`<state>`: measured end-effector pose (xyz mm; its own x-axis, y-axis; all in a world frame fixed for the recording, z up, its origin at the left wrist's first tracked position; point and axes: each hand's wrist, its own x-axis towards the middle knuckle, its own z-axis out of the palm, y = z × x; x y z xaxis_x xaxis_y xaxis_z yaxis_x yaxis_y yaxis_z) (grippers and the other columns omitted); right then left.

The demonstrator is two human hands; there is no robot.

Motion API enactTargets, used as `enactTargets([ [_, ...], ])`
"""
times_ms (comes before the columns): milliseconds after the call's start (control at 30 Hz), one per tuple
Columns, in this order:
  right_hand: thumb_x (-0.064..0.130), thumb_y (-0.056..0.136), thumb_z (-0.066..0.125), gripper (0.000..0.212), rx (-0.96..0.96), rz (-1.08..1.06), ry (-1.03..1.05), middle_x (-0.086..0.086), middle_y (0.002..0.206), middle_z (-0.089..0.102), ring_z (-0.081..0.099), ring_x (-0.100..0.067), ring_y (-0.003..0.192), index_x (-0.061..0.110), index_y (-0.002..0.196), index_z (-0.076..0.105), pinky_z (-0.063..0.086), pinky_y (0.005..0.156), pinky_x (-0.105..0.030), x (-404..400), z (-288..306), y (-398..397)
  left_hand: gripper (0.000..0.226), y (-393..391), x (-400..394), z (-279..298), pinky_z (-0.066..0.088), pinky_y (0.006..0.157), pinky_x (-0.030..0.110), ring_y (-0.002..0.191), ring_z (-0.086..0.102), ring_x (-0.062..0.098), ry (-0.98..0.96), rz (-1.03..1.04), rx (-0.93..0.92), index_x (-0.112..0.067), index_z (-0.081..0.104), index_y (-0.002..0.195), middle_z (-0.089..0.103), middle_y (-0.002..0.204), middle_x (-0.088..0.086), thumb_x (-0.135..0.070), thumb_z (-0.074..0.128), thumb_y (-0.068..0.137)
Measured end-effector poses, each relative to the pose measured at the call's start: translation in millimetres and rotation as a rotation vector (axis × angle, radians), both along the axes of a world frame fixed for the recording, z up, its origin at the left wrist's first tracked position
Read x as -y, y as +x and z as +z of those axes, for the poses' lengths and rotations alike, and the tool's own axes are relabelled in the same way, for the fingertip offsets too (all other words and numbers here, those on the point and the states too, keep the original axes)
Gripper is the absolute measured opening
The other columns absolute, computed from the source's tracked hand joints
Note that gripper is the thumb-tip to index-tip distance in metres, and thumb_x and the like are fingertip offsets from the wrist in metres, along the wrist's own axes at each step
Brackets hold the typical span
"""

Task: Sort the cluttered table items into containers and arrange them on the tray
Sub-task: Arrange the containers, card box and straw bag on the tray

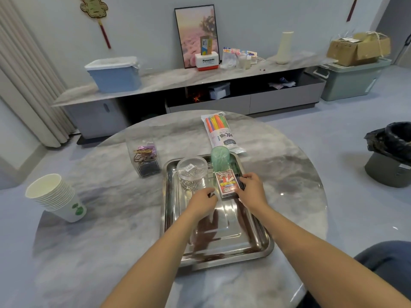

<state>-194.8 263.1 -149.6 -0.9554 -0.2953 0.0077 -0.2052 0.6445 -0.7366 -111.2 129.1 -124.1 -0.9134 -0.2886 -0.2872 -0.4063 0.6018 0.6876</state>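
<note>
On the tray [171, 218], the right hand [251, 185] grips the card box [226, 184].

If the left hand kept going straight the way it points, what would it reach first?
Probably the clear round container of paper clips on the tray: the left hand points up toward its base. Depth is unclear, so that is a guess.

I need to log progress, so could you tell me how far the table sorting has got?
Done: the round clear tub of paper clips and the green cup stand at the far end of the steel tray. In hand: the right hand is gripping the card box on the tray; the left hand hovers beside it. Left: the clear clip container, balloon pack and paper cup stack remain off the tray.
</note>
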Motion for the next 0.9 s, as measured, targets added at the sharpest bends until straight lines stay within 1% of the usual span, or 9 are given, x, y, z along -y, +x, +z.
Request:
enactTargets([
  [67, 0.006, 0.089, 0.060, 0.038, 0.005, 0.008, -0.004, -0.009, 0.126, 0.044, 0.044, -0.022, 0.118, 0.001, 0.126, 0.055, 0.033, 0.091, -0.016, 1.7, 1.0, -3.2, 0.042, -4.1, -0.8, 0.3, 0.038, 0.098, 0.028, 0.123, 0.049, 0.021, -0.025, 0.021, -0.016, -0.012, 0.047, 0.137, 0.051, 0.138, 0.006, -0.020, 0.041, 0.097],
  [133, 0.014, 0.089, 0.061, 0.039, -0.016, 0.009, 0.008, -0.007, 0.126, 0.049, 0.045, -0.023, 0.118, 0.008, 0.127, 0.056, 0.036, 0.096, -0.024, 0.2, 3.5, -3.4, 0.032, -7.8, -6.1, 2.3, 0.044, 0.077, 0.025, 0.092, 0.060, 0.017, -0.046, 0.066, -0.095, -0.011, 0.062, 0.119, 0.066, 0.108, 0.006, -0.020, 0.042, 0.095],
  [200, 0.023, 0.089, 0.061, 0.036, -0.045, -0.017, 0.005, -0.004, 0.125, 0.055, 0.048, -0.024, 0.118, 0.017, 0.125, 0.059, 0.041, 0.097, -0.032, -0.3, 7.4, -13.4, 0.027, -18.7, -9.3, 7.6, 0.040, 0.059, 0.025, 0.067, 0.054, 0.013, -0.057, 0.110, -0.205, -0.009, 0.067, 0.096, 0.064, 0.078, 0.001, -0.021, 0.043, 0.096],
  [300, 0.028, 0.089, 0.060, 0.033, -0.058, -0.057, -0.055, -0.004, 0.123, 0.060, 0.052, -0.026, 0.116, 0.020, 0.121, 0.062, 0.044, 0.096, -0.039, 4.1, 18.2, -35.1, 0.030, -39.5, -9.3, 20.3, 0.037, 0.053, 0.025, 0.056, 0.047, 0.013, -0.020, 0.151, -0.304, -0.005, 0.062, 0.078, 0.055, 0.064, 0.002, -0.019, 0.043, 0.096],
  [500, 0.027, 0.089, 0.061, 0.034, 0.017, -0.089, -0.178, -0.007, 0.121, 0.061, 0.057, -0.024, 0.109, 0.015, 0.121, 0.063, 0.044, 0.091, -0.032, 32.0, 37.9, -100.9, 0.025, -110.3, 15.7, 49.0, 0.037, 0.050, 0.021, 0.067, 0.053, 0.013, -0.042, 0.305, -0.423, -0.007, 0.063, 0.089, 0.063, 0.084, 0.004, -0.019, 0.042, 0.096],
  [600, 0.031, 0.089, 0.061, 0.038, 0.051, -0.068, -0.155, -0.008, 0.126, 0.059, 0.054, -0.025, 0.115, 0.016, 0.124, 0.061, 0.042, 0.094, -0.033, 50.0, 37.4, -131.0, 0.023, -149.3, 35.9, 50.4, 0.041, 0.054, 0.026, 0.069, 0.054, 0.016, -0.079, 0.308, -0.347, -0.008, 0.060, 0.088, 0.062, 0.085, 0.005, -0.020, 0.042, 0.096],
  [700, 0.032, 0.088, 0.062, 0.042, 0.111, -0.064, -0.135, -0.006, 0.132, 0.057, 0.052, -0.023, 0.119, 0.017, 0.127, 0.059, 0.041, 0.096, -0.030, 67.9, 26.6, -165.6, 0.028, -191.4, 56.0, 38.6, 0.047, 0.072, 0.034, 0.086, 0.060, 0.029, -0.099, 0.272, -0.217, -0.004, 0.063, 0.095, 0.065, 0.095, 0.012, -0.022, 0.041, 0.095],
  [800, 0.029, 0.090, 0.060, 0.047, 0.203, -0.032, -0.125, -0.005, 0.137, 0.053, 0.051, -0.022, 0.122, 0.015, 0.134, 0.051, 0.038, 0.099, -0.028, 76.3, 16.3, -183.9, 0.032, -216.1, 67.6, 31.6, 0.042, 0.067, 0.029, 0.086, 0.057, 0.028, -0.041, 0.184, -0.019, 0.000, 0.062, 0.106, 0.062, 0.100, 0.015, -0.022, 0.041, 0.098],
  [901, 0.023, 0.087, 0.064, 0.054, 0.268, -0.022, -0.160, -0.009, 0.134, 0.055, 0.054, -0.024, 0.118, 0.014, 0.138, 0.046, 0.041, 0.099, -0.030, 82.8, 6.3, -195.6, 0.033, -228.1, 72.6, 24.7, 0.044, 0.058, 0.024, 0.072, 0.056, 0.022, 0.211, 0.222, 0.071, 0.005, 0.057, 0.120, 0.058, 0.097, 0.015, -0.017, 0.046, 0.098],
])
